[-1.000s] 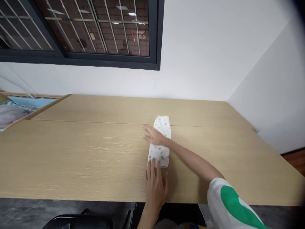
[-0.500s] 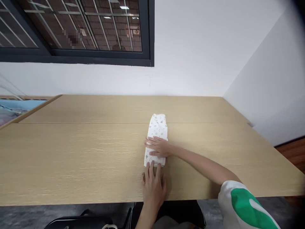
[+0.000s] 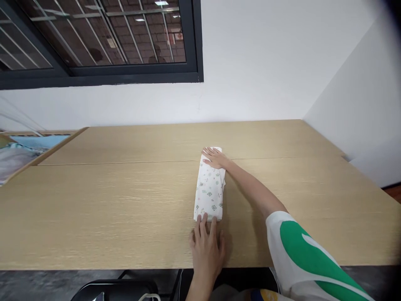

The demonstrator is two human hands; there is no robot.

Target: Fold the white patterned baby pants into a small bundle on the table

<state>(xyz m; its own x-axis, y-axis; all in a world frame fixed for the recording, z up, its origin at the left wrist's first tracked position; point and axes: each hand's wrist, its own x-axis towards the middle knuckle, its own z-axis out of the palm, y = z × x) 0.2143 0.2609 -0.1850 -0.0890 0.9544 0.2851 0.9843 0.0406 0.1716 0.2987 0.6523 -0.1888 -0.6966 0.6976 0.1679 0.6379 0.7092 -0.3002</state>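
A white cloth (image 3: 209, 188) with a small print lies folded into a long strip on the wooden table (image 3: 125, 200). Across its far end rests my right hand (image 3: 215, 159), flat with the fingers spread. My left hand (image 3: 206, 246) is at the near end, its fingers apart and the fingertips touching the cloth's near edge. Neither hand grips the cloth.
Behind the table stand a white wall (image 3: 250, 62) and a dark-framed window (image 3: 125, 77) with bars. Bedding (image 3: 19, 159) shows beyond the table's left edge. A black chair (image 3: 115, 290) is below the front edge.
My right hand has moved from the middle of the cloth to its far end. My left hand stays at the near edge. The view has shifted slightly.
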